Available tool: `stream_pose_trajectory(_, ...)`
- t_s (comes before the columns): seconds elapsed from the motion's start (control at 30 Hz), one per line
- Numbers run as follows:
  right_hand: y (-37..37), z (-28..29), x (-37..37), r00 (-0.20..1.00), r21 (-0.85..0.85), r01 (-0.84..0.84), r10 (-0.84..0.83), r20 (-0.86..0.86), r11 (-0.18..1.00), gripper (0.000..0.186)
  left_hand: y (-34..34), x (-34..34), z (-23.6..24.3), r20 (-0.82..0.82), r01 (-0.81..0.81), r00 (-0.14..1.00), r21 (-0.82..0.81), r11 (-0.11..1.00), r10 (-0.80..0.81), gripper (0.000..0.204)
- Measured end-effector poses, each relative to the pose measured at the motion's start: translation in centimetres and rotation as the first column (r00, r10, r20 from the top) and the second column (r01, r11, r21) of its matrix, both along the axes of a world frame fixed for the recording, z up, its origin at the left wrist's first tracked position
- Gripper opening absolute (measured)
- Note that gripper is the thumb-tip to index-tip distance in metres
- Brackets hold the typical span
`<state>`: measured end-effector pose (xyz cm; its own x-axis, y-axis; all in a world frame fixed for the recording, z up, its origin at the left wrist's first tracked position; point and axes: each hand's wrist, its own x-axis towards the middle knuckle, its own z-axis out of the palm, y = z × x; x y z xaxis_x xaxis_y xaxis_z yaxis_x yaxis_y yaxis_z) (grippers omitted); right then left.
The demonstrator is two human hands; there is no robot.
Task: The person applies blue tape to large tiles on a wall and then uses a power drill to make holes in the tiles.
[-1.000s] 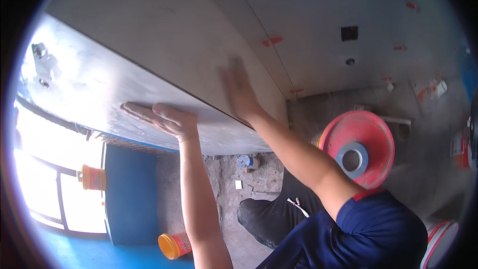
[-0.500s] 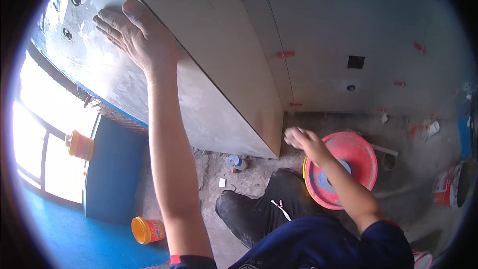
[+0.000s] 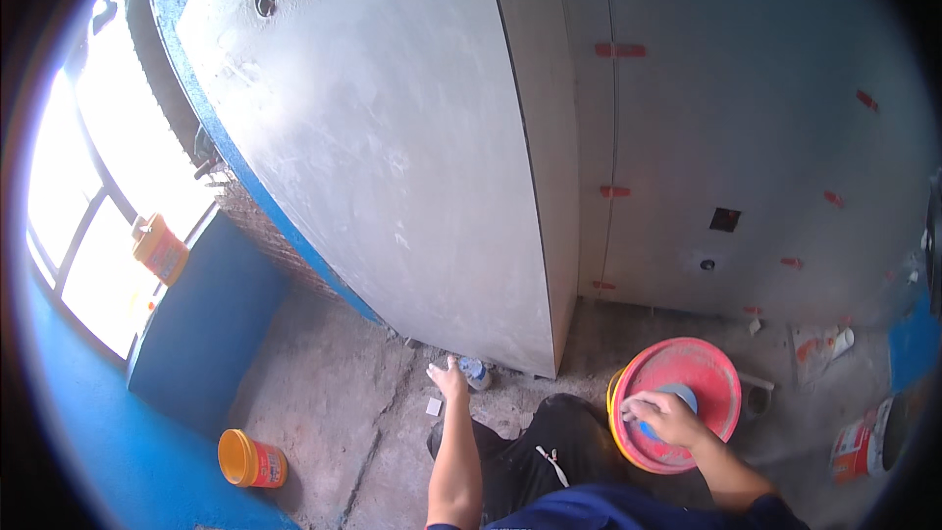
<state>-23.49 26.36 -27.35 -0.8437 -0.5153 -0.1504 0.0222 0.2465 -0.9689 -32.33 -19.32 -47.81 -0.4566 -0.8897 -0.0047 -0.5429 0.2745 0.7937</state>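
Note:
My left hand (image 3: 449, 377) reaches down to the rough floor with its fingers spread, close to a small blue and grey object (image 3: 475, 371) and a small white chip (image 3: 433, 406) at the foot of a large grey tiled wall (image 3: 392, 137). Nothing shows in that hand. My right hand (image 3: 662, 416) rests on a blue round thing inside a red bucket (image 3: 687, 373) at my right, fingers curled over it. My dark trouser leg (image 3: 549, 447) lies between the two hands.
An orange tub (image 3: 251, 459) lies on the floor at the lower left. Another orange container (image 3: 160, 247) stands on the blue window sill. Red spacer clips (image 3: 618, 49) mark the tile joints. A paint can (image 3: 863, 447) and scraps lie at the far right.
My left hand has come off the wall tile and dropped to the floor. My right hand moved from the bucket's rim onto the blue thing inside it. The view tilted down.

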Motion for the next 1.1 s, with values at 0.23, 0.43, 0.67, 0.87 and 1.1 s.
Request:
stream_pose_trajectory(0.23, -11.7, -2.3, -0.2, 0.992, -0.315, 0.029, 0.011, 0.123, 0.949, 0.045, 12.0, 8.6, 15.8, -0.673, 0.488, 0.723, 0.337, 0.805, -0.156, 0.062)
stream_pose_trajectory(0.43, -24.5, 0.4, 1.0, 0.495, 0.091, -0.368, 0.278, -0.823, 0.925, 0.076, 10.5, 11.3, 17.8, -0.753, 0.730, 0.632, 0.658, 0.184, 0.186, 0.080)
stream_pose_trajectory(0.67, -26.4, -3.1, -4.6, 0.595, 0.526, -0.397, 0.647, -0.477, 0.752, 0.049, -3.3, 20.3, 30.2, -0.893, 0.577, 0.275, 0.450, 0.681, 0.357, 0.065)
stream_pose_trajectory(0.87, -25.1, 24.5, -15.0, 0.435, 0.110, -0.269, 0.223, -0.872, 0.957, 0.042, -7.0, 26.9, 20.4, -0.788, 0.298, 0.466, 0.568, 0.767, 0.402, 0.061)
stream_pose_trajectory(1.1, -28.3, 18.1, -18.0, 0.513, -0.338, -0.048, -0.267, -0.816, 0.940, 0.041, -2.7, 28.0, 12.5, -0.647, 0.409, 0.576, 0.757, 0.509, 0.500, 0.054)
